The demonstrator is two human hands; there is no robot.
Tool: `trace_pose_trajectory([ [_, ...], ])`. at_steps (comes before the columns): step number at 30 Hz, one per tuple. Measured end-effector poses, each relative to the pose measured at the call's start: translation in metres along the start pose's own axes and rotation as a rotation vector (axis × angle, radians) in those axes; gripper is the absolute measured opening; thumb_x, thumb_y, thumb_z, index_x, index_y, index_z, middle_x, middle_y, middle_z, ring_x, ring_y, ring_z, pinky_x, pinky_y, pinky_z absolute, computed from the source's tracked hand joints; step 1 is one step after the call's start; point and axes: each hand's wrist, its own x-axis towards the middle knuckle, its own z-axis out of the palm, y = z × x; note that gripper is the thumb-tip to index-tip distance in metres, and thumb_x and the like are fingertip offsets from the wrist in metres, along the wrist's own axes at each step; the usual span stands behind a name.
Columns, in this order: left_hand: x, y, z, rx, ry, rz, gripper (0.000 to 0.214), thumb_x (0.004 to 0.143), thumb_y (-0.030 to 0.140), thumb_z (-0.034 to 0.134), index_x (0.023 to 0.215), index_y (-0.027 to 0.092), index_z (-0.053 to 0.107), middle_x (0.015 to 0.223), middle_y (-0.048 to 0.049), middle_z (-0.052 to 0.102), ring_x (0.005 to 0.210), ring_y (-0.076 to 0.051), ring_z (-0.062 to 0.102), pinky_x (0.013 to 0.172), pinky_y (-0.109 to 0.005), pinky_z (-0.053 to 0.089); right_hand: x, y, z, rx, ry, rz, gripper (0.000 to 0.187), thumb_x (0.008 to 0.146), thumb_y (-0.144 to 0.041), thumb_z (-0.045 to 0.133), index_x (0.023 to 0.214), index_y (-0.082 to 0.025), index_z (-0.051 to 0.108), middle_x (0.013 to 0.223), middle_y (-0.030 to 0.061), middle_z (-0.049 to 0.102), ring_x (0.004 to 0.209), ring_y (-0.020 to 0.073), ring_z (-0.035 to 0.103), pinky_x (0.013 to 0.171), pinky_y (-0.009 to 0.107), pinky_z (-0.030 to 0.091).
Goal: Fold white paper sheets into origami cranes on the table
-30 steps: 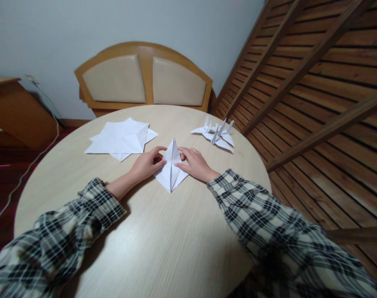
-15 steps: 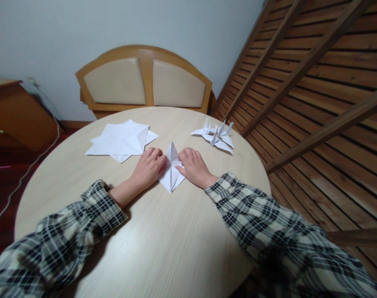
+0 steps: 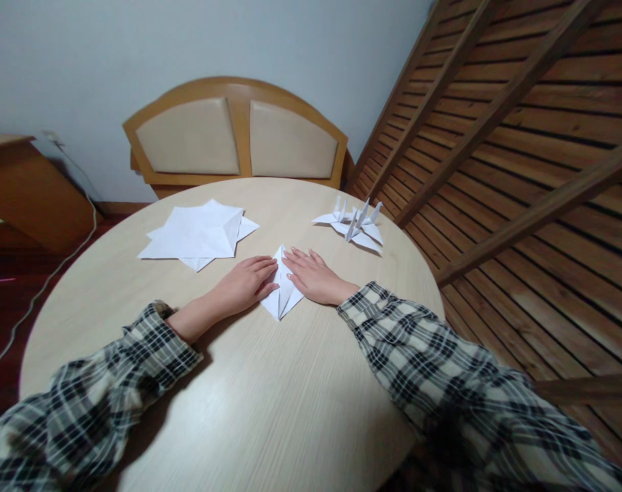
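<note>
A folded sheet of white paper [image 3: 279, 301] lies on the round table, diamond-shaped with creases running to its near point. My left hand [image 3: 246, 281] rests flat on its left side, fingers stretched out. On the right side, my right hand [image 3: 316, 275] presses down with its fingers extended and slightly spread. Both hands cover the side corners of the paper, while its far tip and near point show between them. Neither hand grips anything.
White paper sheets [image 3: 198, 232], some creased, lie overlapped at the back left of the pale round table [image 3: 270, 410]. Several folded paper cranes [image 3: 359, 236] stand at the back right. Beyond the table is a padded wooden headboard [image 3: 245, 137]; a slatted wooden panel [image 3: 521, 171] leans on the right.
My fingers were curled at the paper's edges and now lie flat on it. The far flap, raised before, now looks pressed lower.
</note>
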Motion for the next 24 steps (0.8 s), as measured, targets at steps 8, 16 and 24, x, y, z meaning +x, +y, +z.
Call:
trace_pose_trajectory([
  [8,-0.007,-0.005,-0.006,-0.046,-0.118,0.001,0.075,0.087,0.063,0.051,0.142,0.014,0.042,0.148,-0.0188,0.044,0.140,-0.033,0.035,0.113,-0.048,0.029,-0.002,0.004,-0.005,0.075,-0.096,0.011,0.057,0.100,-0.048,0.029,0.151,-0.023,0.028,0.161,0.0066,0.022,0.150,0.0278,0.013,0.120,0.058,0.006],
  [16,-0.010,-0.008,-0.006,-0.038,-0.231,0.018,0.101,0.074,0.076,0.055,0.149,0.013,0.031,0.155,-0.0216,0.032,0.144,-0.038,0.025,0.115,-0.052,0.022,-0.001,0.002,-0.009,0.094,-0.124,0.031,0.062,0.098,-0.053,0.029,0.152,-0.022,0.028,0.161,0.0071,0.021,0.150,0.0301,0.012,0.119,0.059,0.003],
  [24,-0.013,0.004,-0.023,-0.112,-0.220,0.061,0.076,0.082,0.052,0.063,0.145,0.018,0.039,0.154,-0.0167,0.037,0.144,-0.034,0.027,0.115,-0.052,0.026,-0.003,0.000,-0.011,0.075,-0.093,0.040,0.059,0.098,-0.051,0.033,0.150,-0.023,0.033,0.159,0.0081,0.026,0.148,0.0313,0.017,0.119,0.061,0.006],
])
